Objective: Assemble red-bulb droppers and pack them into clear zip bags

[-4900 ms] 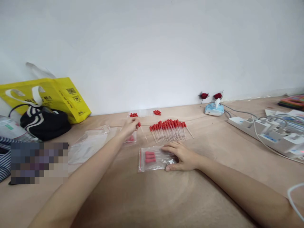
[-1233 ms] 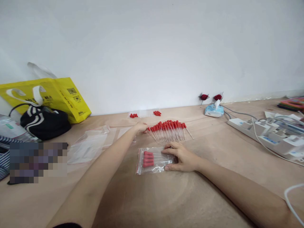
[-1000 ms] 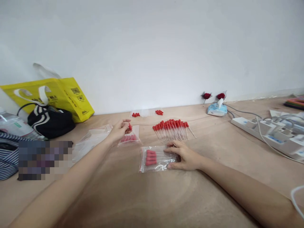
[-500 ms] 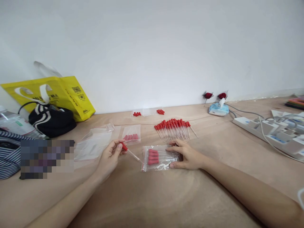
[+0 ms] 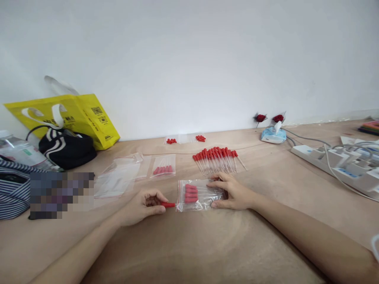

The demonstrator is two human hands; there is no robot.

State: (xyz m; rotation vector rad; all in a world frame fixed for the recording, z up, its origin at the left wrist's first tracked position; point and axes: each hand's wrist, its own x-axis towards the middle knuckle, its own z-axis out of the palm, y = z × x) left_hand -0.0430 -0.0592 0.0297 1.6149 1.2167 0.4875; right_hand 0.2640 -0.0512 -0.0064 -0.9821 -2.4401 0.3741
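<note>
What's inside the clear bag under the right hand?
The bag holds droppers: four red bulbs show, clear stems pointing toward the right hand, which covers the stem ends. Whether the dropper in the left hand has its stem inside is unclear.

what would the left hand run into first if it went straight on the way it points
Most likely the zip edge of the clear bag under the right hand; the red-bulbed dropper in the left hand seems to reach it, though depth is unclear.
</note>
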